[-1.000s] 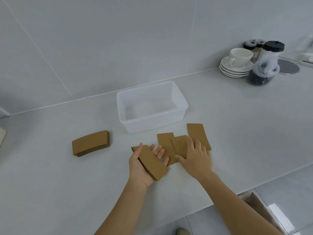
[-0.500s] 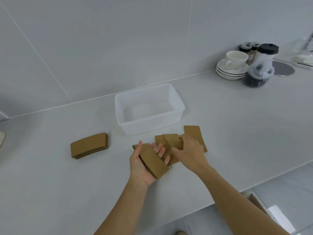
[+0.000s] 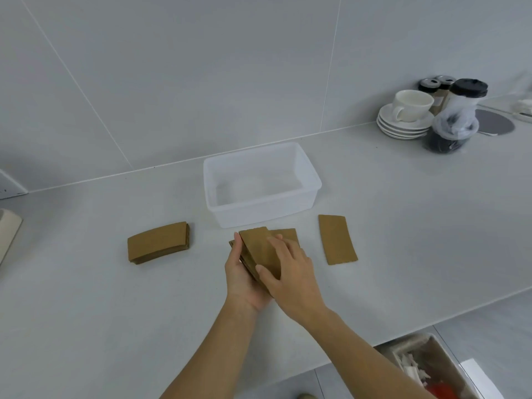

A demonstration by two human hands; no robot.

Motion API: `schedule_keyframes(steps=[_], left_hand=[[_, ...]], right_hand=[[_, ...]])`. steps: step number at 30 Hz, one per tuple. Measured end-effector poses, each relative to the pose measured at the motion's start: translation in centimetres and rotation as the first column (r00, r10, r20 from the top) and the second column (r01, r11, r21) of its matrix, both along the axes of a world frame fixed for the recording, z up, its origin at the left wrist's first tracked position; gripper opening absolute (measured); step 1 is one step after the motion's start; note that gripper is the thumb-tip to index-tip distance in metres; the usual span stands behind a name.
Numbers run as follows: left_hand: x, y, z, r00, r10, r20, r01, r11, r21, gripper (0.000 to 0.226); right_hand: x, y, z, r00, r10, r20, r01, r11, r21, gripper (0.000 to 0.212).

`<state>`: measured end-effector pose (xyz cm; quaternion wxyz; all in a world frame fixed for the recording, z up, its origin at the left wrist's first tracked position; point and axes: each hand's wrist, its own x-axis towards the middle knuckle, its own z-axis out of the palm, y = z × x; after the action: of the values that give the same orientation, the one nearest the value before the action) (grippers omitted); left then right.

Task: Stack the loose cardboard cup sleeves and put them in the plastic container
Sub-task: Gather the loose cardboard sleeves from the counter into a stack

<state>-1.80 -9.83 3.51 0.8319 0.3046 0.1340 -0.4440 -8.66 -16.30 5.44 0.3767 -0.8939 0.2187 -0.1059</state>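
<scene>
My left hand (image 3: 243, 279) cradles a small stack of brown cardboard sleeves (image 3: 257, 250) from below. My right hand (image 3: 290, 276) lies on top of that stack, pressing a sleeve onto it. Behind my right fingers, a loose sleeve (image 3: 288, 234) rests flat on the counter. To the right, apart from the others, sits a single sleeve (image 3: 336, 239). A finished stack of sleeves (image 3: 158, 243) rests on the left. The clear plastic container (image 3: 312, 180) stands just beyond my hands with nothing inside it.
A white cup on stacked saucers (image 3: 406, 119) and dark-lidded jars (image 3: 454, 122) stand at the back right by the wall. The counter's front edge (image 3: 431, 321) runs on the right. A bin (image 3: 429, 367) sits on the floor below it.
My right hand picked a loose sleeve off the counter and brought it left onto the stack in my left hand. The view shifted slightly.
</scene>
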Motion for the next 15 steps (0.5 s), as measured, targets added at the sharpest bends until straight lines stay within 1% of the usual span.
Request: schedule_keyframes(steps=[2,5,8,9,11,13,15], left_hand=[[-0.1,0.0,0.0,1.0,-0.013,-0.001,0.013,1.0,-0.011,0.062],[-0.3,-0.1,-0.2,0.999,-0.02,-0.032,0.02,1.0,-0.01,0.066],[-0.6,-0.4,-0.6,0.997,-0.022,-0.069,0.021,1.0,-0.011,0.058],[-0.6,-0.4,-0.7,0.996,-0.023,-0.081,0.023,1.0,-0.003,0.054],[-0.6,-0.6,-0.8,0.994,-0.048,-0.1,0.052,0.998,0.035,0.048],[-0.7,-0.9,-0.8,0.989,-0.087,-0.121,0.097,0.992,0.081,0.041],[-0.7,-1.2,-0.8,0.987,-0.098,-0.131,0.109,0.99,0.084,0.037]], right_hand=[[-0.1,0.2,-0.6,0.999,0.036,0.007,-0.036,0.999,-0.03,0.051],[-0.6,0.3,-1.3,0.996,0.089,0.005,-0.088,0.988,-0.128,0.046],[-0.9,-0.3,-1.6,0.99,0.138,-0.026,-0.14,0.978,-0.153,0.047],[-1.0,-0.7,-1.5,0.985,0.168,-0.046,-0.173,0.976,-0.132,0.044],[-1.1,-1.9,-1.2,0.958,0.262,-0.115,-0.268,0.963,-0.04,0.04],[-1.0,-3.6,-0.2,0.899,0.366,-0.242,-0.351,0.931,0.101,0.046],[-0.6,-5.6,1.0,0.826,0.44,-0.352,-0.396,0.898,0.193,0.048]])
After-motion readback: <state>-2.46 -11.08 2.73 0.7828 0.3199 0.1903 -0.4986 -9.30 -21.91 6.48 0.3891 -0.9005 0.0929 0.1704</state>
